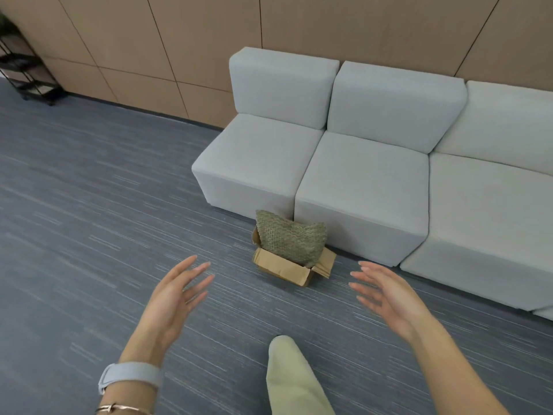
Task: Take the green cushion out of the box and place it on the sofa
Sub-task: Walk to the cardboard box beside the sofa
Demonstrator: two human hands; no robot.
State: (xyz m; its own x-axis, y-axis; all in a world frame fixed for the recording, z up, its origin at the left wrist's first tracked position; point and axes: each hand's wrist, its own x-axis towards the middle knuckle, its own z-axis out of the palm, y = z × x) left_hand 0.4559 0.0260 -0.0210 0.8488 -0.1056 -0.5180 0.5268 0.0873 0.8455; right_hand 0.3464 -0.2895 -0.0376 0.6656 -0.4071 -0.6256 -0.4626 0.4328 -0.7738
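- Green cushion (291, 239): stands upright in the box (282, 266), its upper half rising above the cardboard rim; untouched by either hand
- Fingers (197, 269) of the left hand (169, 301): spread wide, palm turned inward, holding nothing; they hover above the carpet, to the left of the box and apart from it
- Fingers (366, 278) of the right hand (389, 298): likewise spread and empty, palm facing the other hand; to the right of the box, apart from it
- Left wrist: a pale watch band (130, 375) and a thin bangle (122, 408) below it
- A trouser leg (291, 375) in light khaki shows between the two forearms
- Box: open, flaps folded outward, on the grey carpet (89, 220) just in front of the sofa (359, 175)
- Sofa: light grey, in sections, seats bare, its back against a wood-panelled wall (179, 40)
- A black rack (21, 64) stands at far left by the wall
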